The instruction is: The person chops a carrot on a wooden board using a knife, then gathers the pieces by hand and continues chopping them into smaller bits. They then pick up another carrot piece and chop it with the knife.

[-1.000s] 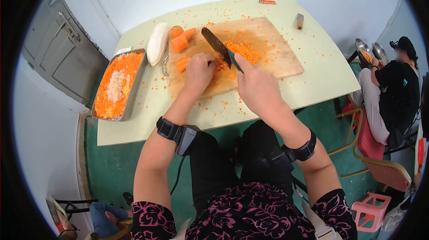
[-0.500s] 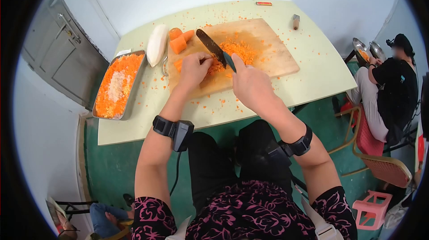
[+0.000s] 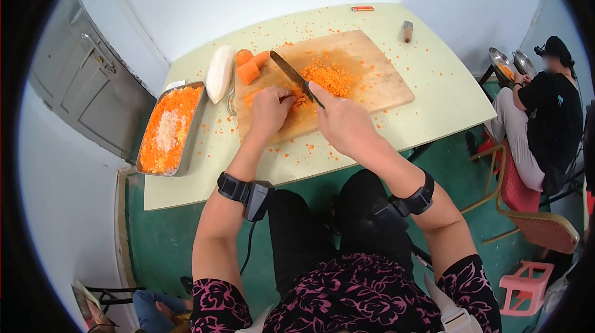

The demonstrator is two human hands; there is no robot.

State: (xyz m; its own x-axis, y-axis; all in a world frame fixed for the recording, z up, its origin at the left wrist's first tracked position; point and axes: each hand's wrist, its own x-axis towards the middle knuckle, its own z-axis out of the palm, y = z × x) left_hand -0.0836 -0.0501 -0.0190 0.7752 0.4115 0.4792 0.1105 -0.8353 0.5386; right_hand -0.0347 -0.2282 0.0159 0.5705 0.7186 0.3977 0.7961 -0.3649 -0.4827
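My right hand (image 3: 347, 122) is wrapped round the dark handle of a kitchen knife (image 3: 287, 67), its blade slanting up and left over the wooden cutting board (image 3: 387, 88). Close beside the blade, my left hand (image 3: 271, 112) presses with bent fingers on a carrot piece (image 3: 250, 98), mostly hidden beneath it. Finely chopped carrot (image 3: 331, 79) is heaped to the right of the blade, with more bits by my left fingertips. Larger carrot chunks (image 3: 248, 73) rest at the board's upper left corner, next to a peeled white radish (image 3: 220, 74).
A metal tray (image 3: 199, 110) of chopped carrot with a pale heap on top stands at the table's left. Carrot bits dot the table (image 3: 446, 100). A small brown-handled object (image 3: 407, 31) and a red packet (image 3: 362, 8) lie farther back. Another person (image 3: 548, 110) sits at the right with metal bowls.
The knife blade has turned and now looks narrower, nearer edge-on, beside my left fingers. Both hands stay in about the same place on the board. The whole view has shifted slightly.
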